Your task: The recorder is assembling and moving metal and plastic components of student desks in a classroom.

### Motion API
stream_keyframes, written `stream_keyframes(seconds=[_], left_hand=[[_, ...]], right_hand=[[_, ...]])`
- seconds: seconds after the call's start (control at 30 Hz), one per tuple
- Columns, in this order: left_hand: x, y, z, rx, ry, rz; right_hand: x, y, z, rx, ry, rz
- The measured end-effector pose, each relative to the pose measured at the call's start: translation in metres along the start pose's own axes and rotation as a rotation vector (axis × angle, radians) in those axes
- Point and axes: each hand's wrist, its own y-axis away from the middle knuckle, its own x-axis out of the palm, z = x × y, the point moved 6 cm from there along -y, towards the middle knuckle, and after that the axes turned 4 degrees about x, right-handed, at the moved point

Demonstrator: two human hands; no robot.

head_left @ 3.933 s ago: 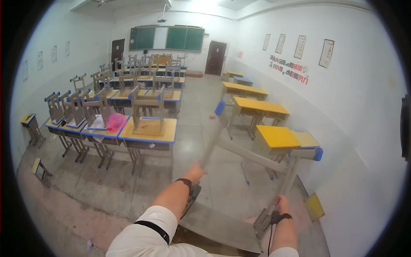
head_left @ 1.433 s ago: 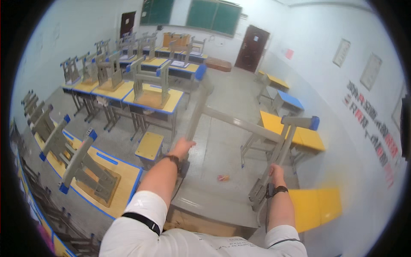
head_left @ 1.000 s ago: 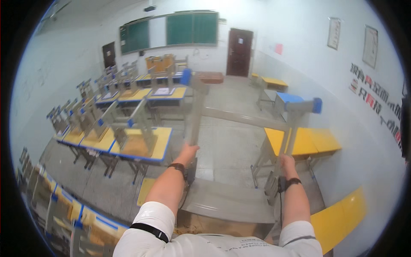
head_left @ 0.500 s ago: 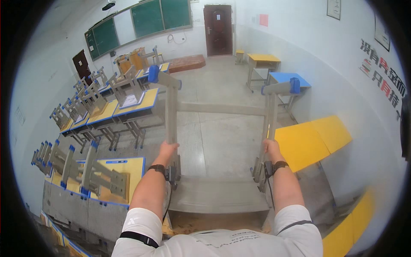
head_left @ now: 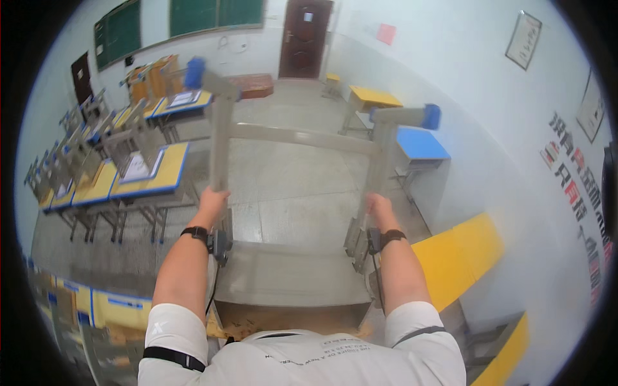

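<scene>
I hold a school desk tipped on its side in front of my body. Its grey metal legs point away from me, joined by a crossbar, with blue caps on the feet. My left hand is closed around the left leg, and my right hand is closed around the right one. The open wooden-looking underside compartment lies against my shirt. Both wrists carry dark bands with small devices and cables.
On the left, rows of yellow-topped desks carry upturned stools. Along the right wall stand a yellow desk, a blue desk and a larger yellow top. Ahead are a brown door, a red low platform and green boards.
The room has slid left and nearer things have drifted down and closer, as I move forward and tilt. Both hands keep their grip on the desk legs.
</scene>
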Motion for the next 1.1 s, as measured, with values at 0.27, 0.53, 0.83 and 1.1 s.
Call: stream_keyframes(seconds=[0.27, 0.53, 0.83, 1.1], left_hand=[[0.080, -0.185, 0.055, -0.099, -0.043, -0.016], [0.079, -0.360, 0.120, -0.001, -0.323, 0.006], [0.115, -0.547, 0.104, -0.002, -0.095, -0.012], [0.154, -0.634, 0.007, -0.019, -0.189, -0.081]], right_hand=[[0.053, -0.221, -0.018, 0.033, -0.051, 0.072], [0.155, -0.359, -0.073, 0.191, -0.084, 0.115], [0.224, -0.510, -0.082, 0.237, -0.165, 0.046], [0.241, -0.595, -0.008, 0.061, -0.331, -0.090]])
